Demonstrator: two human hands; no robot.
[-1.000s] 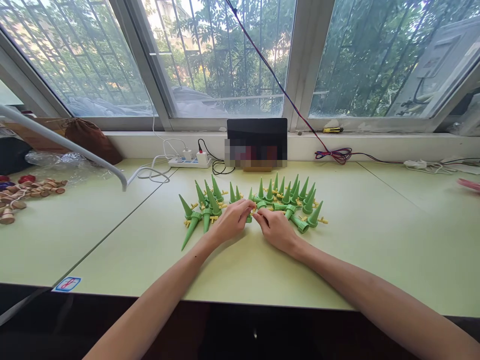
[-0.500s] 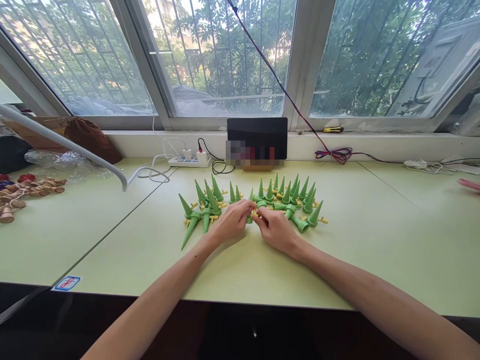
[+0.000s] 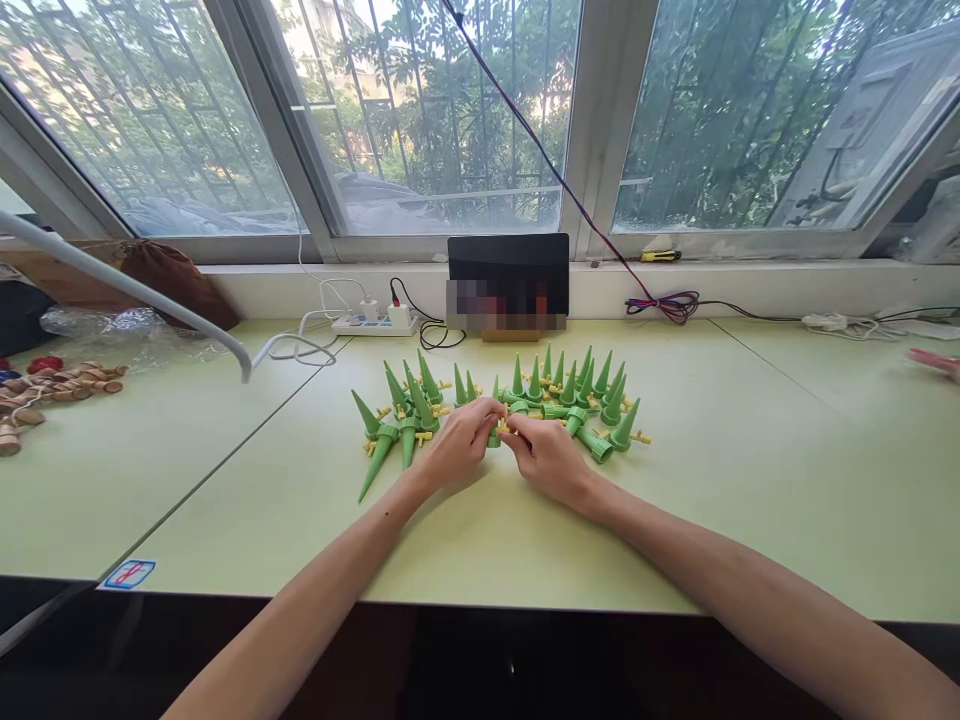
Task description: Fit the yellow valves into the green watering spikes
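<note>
My left hand (image 3: 459,440) and my right hand (image 3: 550,455) meet at the table's middle, fingers closed. Between them is a green plant watering spike (image 3: 493,440) with a yellow valve (image 3: 503,425). The left fingers grip the spike, mostly covering it, while the right thumb and fingers pinch at the yellow valve. Left of my hands, several green spikes stand or lie, among them one lying spike (image 3: 377,464) with its tip toward me. More spikes cluster to the right, including an upright spike (image 3: 625,426) with a yellow valve and a lying green piece (image 3: 596,446) with an open end.
A tablet (image 3: 508,275) leans on a stand at the back, beside a white power strip (image 3: 375,322) with cables. A grey lamp arm (image 3: 150,285) reaches in from the left, over wooden pieces (image 3: 67,385). A yellow cutter (image 3: 660,256) lies on the sill.
The view has shifted slightly, so the scene sits a little further left. Both hands stay together on the same spike, with the yellow valve turned slightly more upright between the fingers.
</note>
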